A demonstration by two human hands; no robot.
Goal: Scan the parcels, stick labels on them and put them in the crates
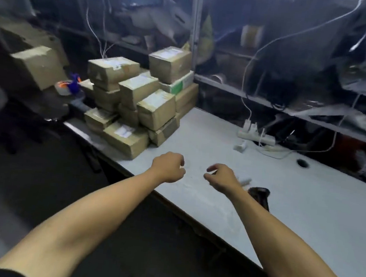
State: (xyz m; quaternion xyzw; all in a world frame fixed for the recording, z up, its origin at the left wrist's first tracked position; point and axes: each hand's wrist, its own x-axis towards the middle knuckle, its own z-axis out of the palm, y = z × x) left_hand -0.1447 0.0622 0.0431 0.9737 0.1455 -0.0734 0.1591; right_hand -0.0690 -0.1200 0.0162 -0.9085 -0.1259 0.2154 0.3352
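White labels are seen on the top faces of several parcels (141, 99), but the frame is blurred and no writing on them can be read. One box (179, 85) in the stack shows a green and white side; its print is illegible. No brand marks can be made out anywhere.

The parcels are stacked in several tiers at the far left end of the pale tabletop (283, 197), some close to its left edge, the tallest column standing against a metal post (196, 28). A further cardboard box (39, 65) is set apart to the left, off the tabletop, beside a tape dispenser (67, 87). A power strip (256, 137) with white cables lies near the back edge, in front of shelving. A dark object (259, 196), possibly a scanner, lies just beside the right wrist near the front edge; its identity cannot be confirmed. Between the stack and the power strip a broad stretch of tabletop is left open.

Both forearms are extended forward over the front edge. The left hand (169, 167) and right hand (220, 176) are held apart, just above the surface, near the stack but not touching it. The fingers of both are loosely curled, and nothing is seen held in either.
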